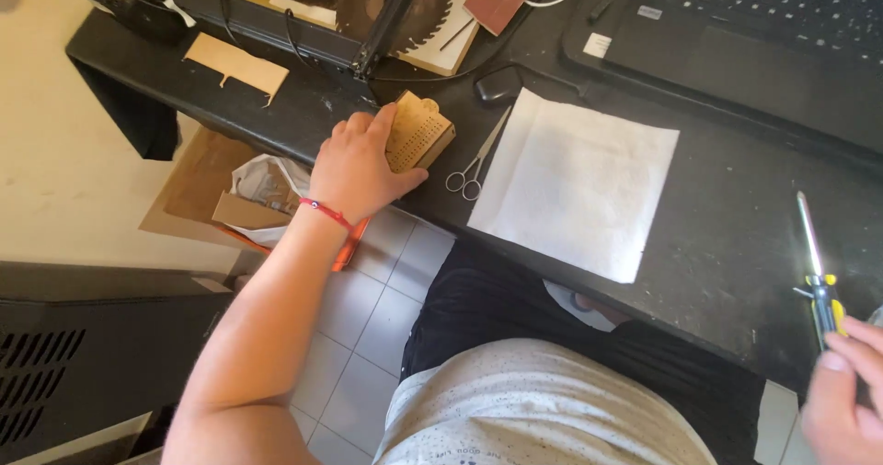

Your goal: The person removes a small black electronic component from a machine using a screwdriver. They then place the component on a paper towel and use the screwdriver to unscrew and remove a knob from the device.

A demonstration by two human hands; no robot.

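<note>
The left hand [361,163], above centre-left in the frame, lies clenched over a small wooden block [419,132] at the dark worktop's [736,235] edge. The block looks light, stiff and perforated, best taken by its side faces. At the lower right, the right hand [846,401] pinches a screwdriver [817,272] by its handle.

A dark table [736,235] carries a white paper sheet [575,180]; just left of the sheet lie small scissors [474,166] and a perforated wooden block [421,132], behind it a laptop [754,33]
</note>
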